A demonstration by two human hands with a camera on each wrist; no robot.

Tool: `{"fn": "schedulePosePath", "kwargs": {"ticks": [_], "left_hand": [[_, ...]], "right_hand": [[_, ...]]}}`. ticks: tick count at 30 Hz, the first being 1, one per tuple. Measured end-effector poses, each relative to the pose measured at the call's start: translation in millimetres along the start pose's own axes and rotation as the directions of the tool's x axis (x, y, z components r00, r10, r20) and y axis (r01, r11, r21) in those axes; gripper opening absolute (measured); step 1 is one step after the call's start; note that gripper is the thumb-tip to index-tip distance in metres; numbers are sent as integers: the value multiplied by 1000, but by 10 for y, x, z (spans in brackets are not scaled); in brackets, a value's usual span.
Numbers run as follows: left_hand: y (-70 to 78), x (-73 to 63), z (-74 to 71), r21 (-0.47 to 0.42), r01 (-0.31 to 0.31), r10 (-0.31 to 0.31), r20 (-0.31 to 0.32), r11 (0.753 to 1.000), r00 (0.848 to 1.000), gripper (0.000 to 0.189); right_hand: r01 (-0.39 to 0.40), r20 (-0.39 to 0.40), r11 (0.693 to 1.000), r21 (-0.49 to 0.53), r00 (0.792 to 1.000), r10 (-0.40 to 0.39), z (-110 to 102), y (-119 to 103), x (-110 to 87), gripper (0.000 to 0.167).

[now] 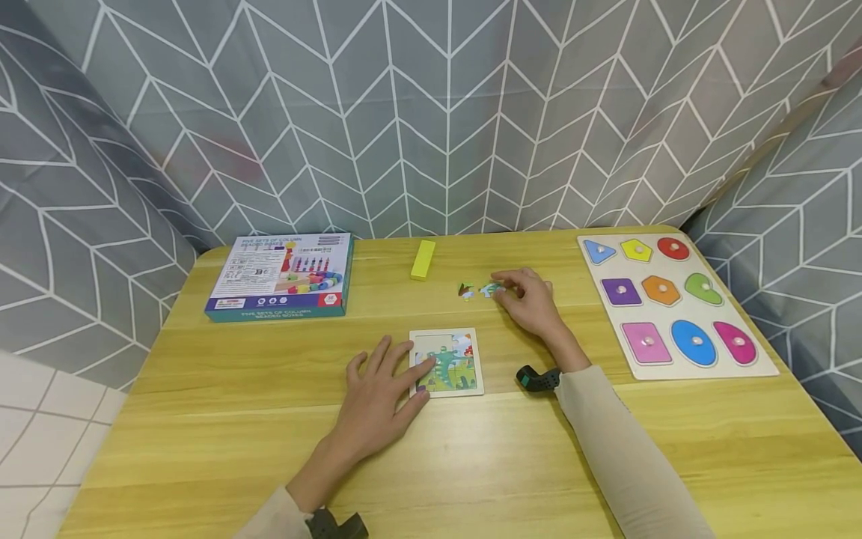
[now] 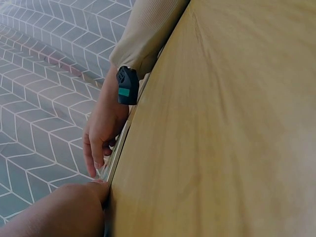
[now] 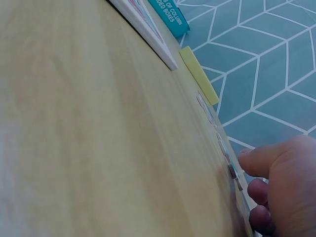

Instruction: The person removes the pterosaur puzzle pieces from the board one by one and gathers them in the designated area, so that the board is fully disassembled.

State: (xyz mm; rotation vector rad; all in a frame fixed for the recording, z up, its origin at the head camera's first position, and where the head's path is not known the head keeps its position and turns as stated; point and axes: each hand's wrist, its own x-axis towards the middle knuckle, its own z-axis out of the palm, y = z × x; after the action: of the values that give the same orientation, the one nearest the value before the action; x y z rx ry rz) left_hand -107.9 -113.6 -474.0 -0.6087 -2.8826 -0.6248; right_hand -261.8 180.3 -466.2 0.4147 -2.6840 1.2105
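Observation:
A square dinosaur jigsaw puzzle [image 1: 465,374] in a white frame lies flat in front of the person, with a bare pale patch at its upper left. The left hand [image 1: 378,397] lies across the frame's left side, fingers spread, the index fingertip on the picture. Beyond the puzzle are two loose jigsaw pieces: a brown and green one [image 1: 465,290] and a blue-green one [image 1: 488,289]. The right hand [image 1: 528,301] is over the blue-green piece's right side, fingers loosely bent. In the right wrist view its thumb [image 3: 261,160] appears apart from the pieces on the table.
A yellow block [image 1: 423,260] lies near the table's back edge. At the back left sits a beaded-toy box [image 1: 279,277]. On the right is a white shape board [image 1: 663,307] with knobbed colored pieces. A patterned grey curtain [image 1: 431,120] hangs behind the table.

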Motion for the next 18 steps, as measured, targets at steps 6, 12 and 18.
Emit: {"fn": "schedulePosePath", "kwargs": {"ticks": [6, 12, 18], "left_hand": [[8, 8, -6, 2, -1, 1, 0, 1000, 1000, 44], [8, 5, -8, 0, -2, 2, 1, 1000, 1000, 44], [7, -3, -9, 5, -5, 5, -3, 1000, 1000, 44]], "right_hand": [[-4, -23, 1000, 24, 1000, 5, -5, 16, -8, 27], [2, -45, 999, 45, 999, 0, 3, 12, -34, 25], [50, -96, 988, 143, 995, -36, 36, -53, -91, 19]]}}
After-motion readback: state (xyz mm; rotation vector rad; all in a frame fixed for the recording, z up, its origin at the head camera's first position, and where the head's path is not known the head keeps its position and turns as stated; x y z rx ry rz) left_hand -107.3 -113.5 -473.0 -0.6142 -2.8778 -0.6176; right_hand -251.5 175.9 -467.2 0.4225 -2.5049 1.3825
